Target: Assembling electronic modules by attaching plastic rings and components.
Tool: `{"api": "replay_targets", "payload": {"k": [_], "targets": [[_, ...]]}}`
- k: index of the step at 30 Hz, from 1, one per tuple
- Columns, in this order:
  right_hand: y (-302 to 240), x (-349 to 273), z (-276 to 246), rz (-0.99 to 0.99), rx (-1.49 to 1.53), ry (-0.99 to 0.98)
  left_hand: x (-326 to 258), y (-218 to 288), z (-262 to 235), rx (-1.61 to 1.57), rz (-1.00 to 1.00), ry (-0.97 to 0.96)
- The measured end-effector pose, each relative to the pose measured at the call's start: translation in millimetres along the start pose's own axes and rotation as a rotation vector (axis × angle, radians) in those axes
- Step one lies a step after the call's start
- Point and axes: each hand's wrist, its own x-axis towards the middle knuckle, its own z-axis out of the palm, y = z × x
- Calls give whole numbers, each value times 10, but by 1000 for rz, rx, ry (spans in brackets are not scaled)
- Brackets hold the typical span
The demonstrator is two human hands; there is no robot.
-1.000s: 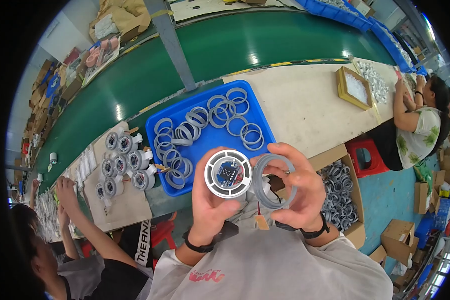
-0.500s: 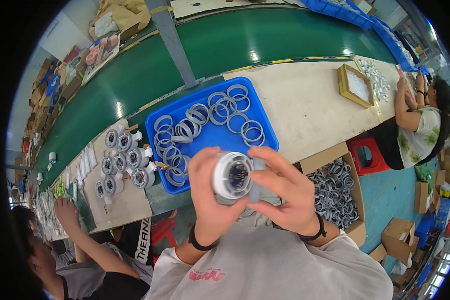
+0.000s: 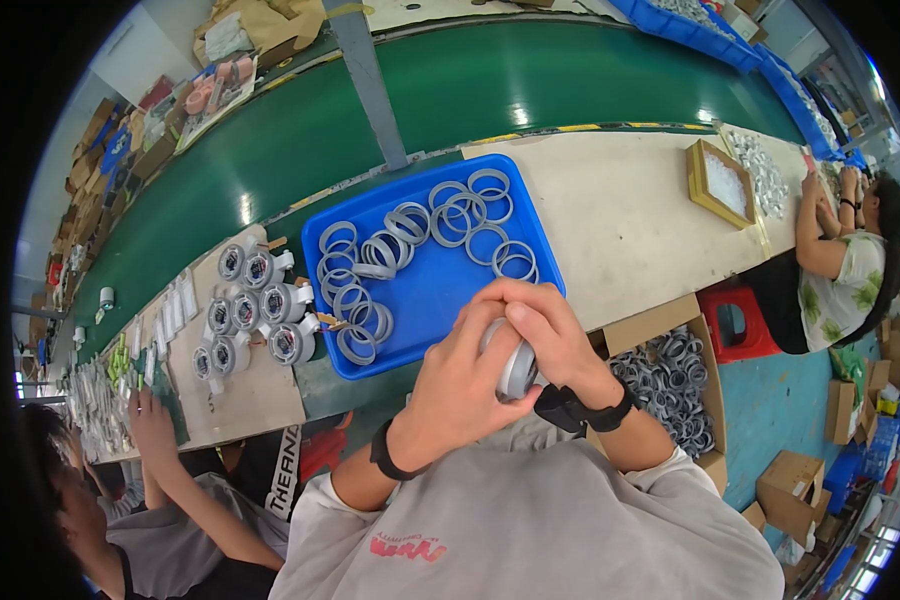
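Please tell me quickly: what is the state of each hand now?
Left hand: closed around the grey-and-white round part.
Right hand: closed over the same part.

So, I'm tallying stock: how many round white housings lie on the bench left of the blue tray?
8 round white housings: two in the far row, three in the middle row, three in the near row. More could be hidden behind them.

Red print [image 3: 408, 546] with smaller lettering stands on the chest of the wearer's grey shirt [image 3: 570, 520]; bold dark capitals run along a white strip [image 3: 285, 480] on black cloth [image 3: 259, 472] beside the left-hand co-worker [image 3: 165, 550]
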Motion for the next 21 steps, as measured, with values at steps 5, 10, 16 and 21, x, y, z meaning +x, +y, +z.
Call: {"api": "replay_targets", "payload": {"k": [5,10,16,21], "targets": [[-71,-20,227,-79,157,152,-23,-71,-83,-15,56,42],[-185,-65,437,-583,-360,229,-196,-184,-34,-970,-352,147],[-174,-67,570,-594,-609,305,-120,-79,22,-1383,-926,254],[-139,-62,561,-522,-490,281,-319,-69,84,-991,-660,329]]}}
